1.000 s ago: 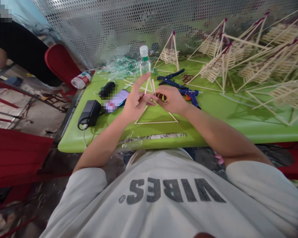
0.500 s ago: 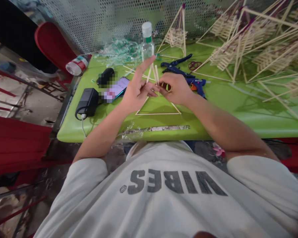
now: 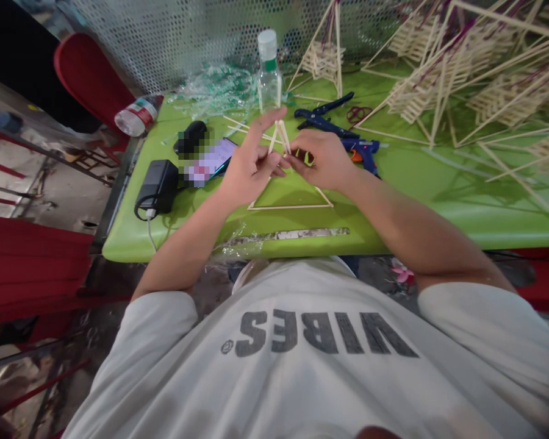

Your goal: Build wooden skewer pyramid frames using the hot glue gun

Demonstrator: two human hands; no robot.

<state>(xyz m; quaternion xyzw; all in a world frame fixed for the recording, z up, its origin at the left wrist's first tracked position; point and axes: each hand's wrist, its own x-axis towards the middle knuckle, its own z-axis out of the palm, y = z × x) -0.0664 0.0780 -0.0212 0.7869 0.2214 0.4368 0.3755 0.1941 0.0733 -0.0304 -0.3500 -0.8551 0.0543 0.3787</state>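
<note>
A: Fingers?
B: Left hand [image 3: 249, 167] pinched on sticks [image 3: 279, 135] near their tops, thumb + middle closed round them, index stretched out straight twd the bottle [image 3: 269, 70]. Right hand [image 3: 322, 160] also closed, fingertips meeting the same sticks from the other side, just under the tips. Both hands touching at the pinch.

A: Sticks where?
B: Held up off the table [image 3: 393, 207], tilted together at the top like an apex. Right below, stick triangle [image 3: 290, 200] flat on the table, base twd the body. Can't tell if held sticks join its corners, hands cover that bit.

A: Around the hands?
B: Just behind right hand: blue glue gun [image 3: 363, 152], then blue pliers [image 3: 322, 119], red rubber bands [image 3: 357, 114] beside them. Behind left hand: phone [image 3: 210, 163], screen lit, black pouch [image 3: 190, 137] next to it, black charger [image 3: 159, 186] w/ white cable at the table's left edge. Strip of tape [image 3: 293, 235] along near edge.

A: Further out?
B: Loose sticks + clear plastic scraps [image 3: 215, 91] by the bottle. Small stick pyramid [image 3: 324, 55] at back centre, big pile of same pyramids [image 3: 476, 73] over the right side. Water bottle [image 3: 137, 116] lying at far-left corner, red chair [image 3: 89, 79] past it, mesh panel [image 3: 187, 36] behind the table.
</note>
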